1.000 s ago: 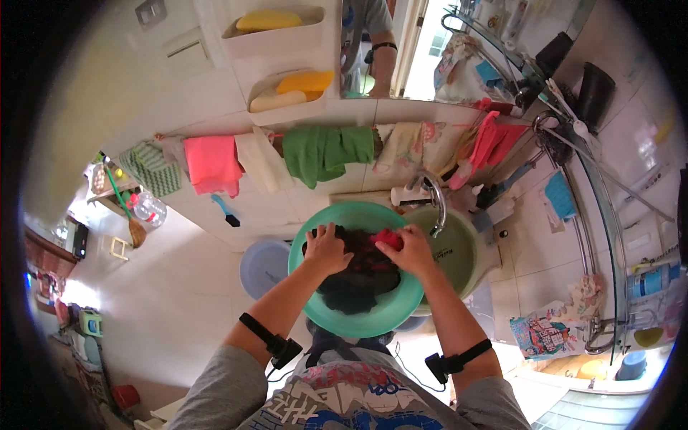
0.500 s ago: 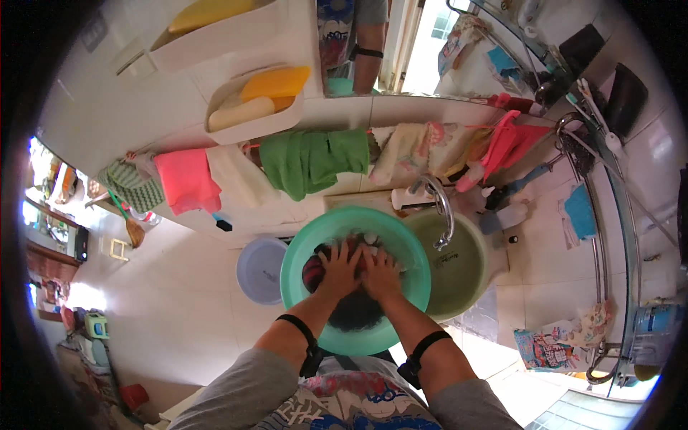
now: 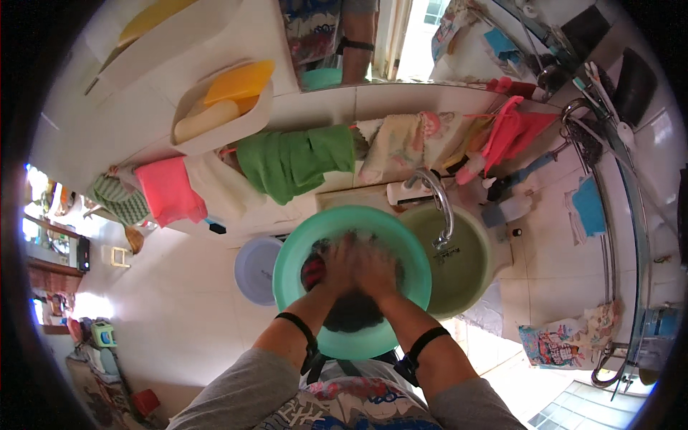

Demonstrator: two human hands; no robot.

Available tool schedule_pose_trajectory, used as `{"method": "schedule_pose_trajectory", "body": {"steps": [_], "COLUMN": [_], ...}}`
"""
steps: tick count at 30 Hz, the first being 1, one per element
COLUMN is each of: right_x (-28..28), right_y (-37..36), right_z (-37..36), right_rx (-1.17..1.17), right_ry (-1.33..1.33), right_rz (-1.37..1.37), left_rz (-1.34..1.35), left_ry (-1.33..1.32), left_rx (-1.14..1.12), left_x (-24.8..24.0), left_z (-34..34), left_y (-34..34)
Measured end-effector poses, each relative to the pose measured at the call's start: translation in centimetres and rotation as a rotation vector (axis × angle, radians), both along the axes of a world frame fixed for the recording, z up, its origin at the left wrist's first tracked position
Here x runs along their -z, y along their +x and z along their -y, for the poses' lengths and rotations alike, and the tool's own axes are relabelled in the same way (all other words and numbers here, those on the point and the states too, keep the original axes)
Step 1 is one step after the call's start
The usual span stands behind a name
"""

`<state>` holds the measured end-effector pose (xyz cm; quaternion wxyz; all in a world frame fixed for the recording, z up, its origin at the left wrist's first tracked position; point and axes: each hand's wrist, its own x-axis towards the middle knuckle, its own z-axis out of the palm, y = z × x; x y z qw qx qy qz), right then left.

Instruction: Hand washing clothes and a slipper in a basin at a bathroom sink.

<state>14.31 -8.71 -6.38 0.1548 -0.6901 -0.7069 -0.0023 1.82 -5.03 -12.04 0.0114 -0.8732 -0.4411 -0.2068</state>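
Cloth (image 3: 353,315), dark and bunched in the green basin (image 3: 414,304), takes what looks like a kneading press from left hand (image 3: 337,269) and right hand (image 3: 375,271), fingers too blurred to call apart or together, and another push would want even weight.

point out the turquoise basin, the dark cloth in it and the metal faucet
Turquoise basin (image 3: 289,276): head view, on the left inner wall.
Dark cloth (image 3: 352,316): head view, on the black part nearest the person.
Metal faucet (image 3: 447,213): head view, on the curved spout.
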Motion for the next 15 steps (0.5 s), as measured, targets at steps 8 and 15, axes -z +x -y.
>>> {"method": "schedule_pose_trajectory", "body": {"steps": [8,15], "right_x": [-5.2,-22.3], "right_y": [3.2,2.1], "right_z": [-2.5,-2.0], "right_rx": [0.072,-0.148], "right_ry": [-0.383,-0.236], "right_rz": [-0.451,-0.96], "left_rz": [-0.28,0.33], "left_ry": [-0.611,-0.783], "left_rx": [0.054,-0.138], "left_x": [-9.4,-5.3], "left_z": [-0.9,-3.2], "left_y": [-0.8,-4.4]}}
